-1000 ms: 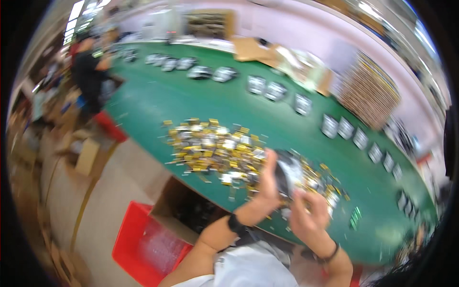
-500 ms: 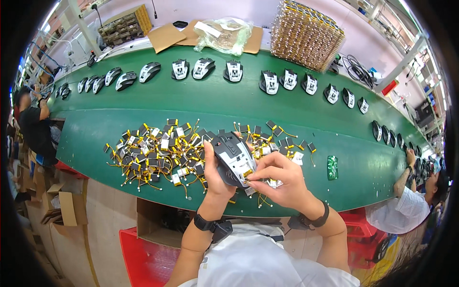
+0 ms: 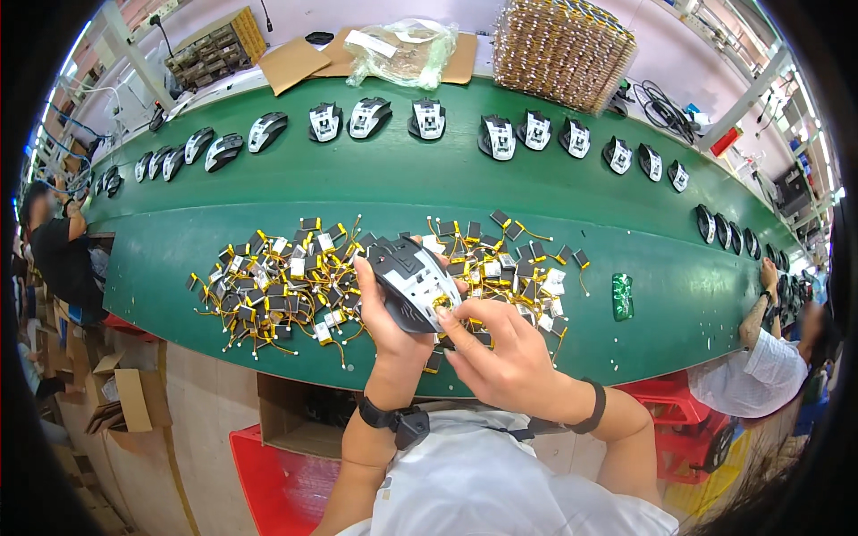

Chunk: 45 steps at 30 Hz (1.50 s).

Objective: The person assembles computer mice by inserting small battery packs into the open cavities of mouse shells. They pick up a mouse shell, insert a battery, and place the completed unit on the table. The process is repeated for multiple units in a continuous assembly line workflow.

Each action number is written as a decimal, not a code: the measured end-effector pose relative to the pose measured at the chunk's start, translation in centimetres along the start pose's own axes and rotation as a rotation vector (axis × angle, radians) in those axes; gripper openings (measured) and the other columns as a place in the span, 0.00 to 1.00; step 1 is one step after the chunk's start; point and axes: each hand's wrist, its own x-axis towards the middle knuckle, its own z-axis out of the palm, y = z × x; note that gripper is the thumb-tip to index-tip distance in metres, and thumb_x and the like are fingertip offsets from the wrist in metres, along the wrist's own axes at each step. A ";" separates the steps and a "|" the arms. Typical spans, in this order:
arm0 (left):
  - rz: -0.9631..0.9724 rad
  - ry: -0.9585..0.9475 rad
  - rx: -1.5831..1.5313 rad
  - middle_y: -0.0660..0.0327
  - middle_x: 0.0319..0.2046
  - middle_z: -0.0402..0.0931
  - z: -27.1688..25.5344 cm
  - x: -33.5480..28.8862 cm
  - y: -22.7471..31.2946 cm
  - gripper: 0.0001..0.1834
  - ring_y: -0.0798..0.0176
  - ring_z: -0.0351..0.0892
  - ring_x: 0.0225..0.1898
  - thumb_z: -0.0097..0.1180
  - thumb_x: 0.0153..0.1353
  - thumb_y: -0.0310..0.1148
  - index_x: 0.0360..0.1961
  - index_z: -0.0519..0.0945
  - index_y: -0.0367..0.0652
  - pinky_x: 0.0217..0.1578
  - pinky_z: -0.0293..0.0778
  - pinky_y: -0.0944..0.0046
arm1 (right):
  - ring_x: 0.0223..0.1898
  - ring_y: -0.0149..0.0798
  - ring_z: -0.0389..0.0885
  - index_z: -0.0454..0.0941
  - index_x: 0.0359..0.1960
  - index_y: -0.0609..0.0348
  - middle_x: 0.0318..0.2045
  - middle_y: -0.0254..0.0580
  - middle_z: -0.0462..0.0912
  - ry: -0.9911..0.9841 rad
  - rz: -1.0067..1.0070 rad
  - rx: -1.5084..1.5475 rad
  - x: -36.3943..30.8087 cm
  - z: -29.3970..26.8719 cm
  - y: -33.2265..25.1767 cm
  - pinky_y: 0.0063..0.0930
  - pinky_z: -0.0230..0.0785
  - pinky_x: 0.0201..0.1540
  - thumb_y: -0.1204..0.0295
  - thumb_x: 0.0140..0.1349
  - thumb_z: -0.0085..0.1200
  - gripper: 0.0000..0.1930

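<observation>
My left hand (image 3: 393, 335) is closed around a partly assembled computer mouse (image 3: 407, 272), black with a white inner shell, tilted above the table. A small yellow-taped part (image 3: 441, 302) shows at the mouse's near end. Against that part rest the bunched fingertips of my right hand (image 3: 509, 357); whatever is between them is too small to make out. Under and around both hands lies a loose heap of small black and silver batteries (image 3: 277, 290), with yellow tape and thin wires.
Along the back of the green table (image 3: 295, 188) stand several similar mice (image 3: 427, 119). Behind them are cardboard sheets (image 3: 295, 64), a clear plastic bag (image 3: 402, 58) and a wrapped stack (image 3: 563, 54). A green packet (image 3: 622, 297) lies at right. People sit at both sides.
The mouse and my hands have shifted slightly left in the picture. My right fingertips have gone from a raised pinch at the mouse's edge to pressing on the yellow-taped part.
</observation>
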 end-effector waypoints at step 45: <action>-0.461 -0.243 0.358 0.51 0.44 0.77 3.1 -2.4 -2.4 0.38 0.53 0.83 0.42 0.28 0.70 0.64 0.56 0.68 0.37 0.39 0.85 0.53 | 0.52 0.60 0.75 0.65 0.29 0.56 0.52 0.64 0.75 -0.354 0.083 0.248 -0.6 -5.2 6.1 0.48 0.69 0.53 0.54 0.36 0.70 0.28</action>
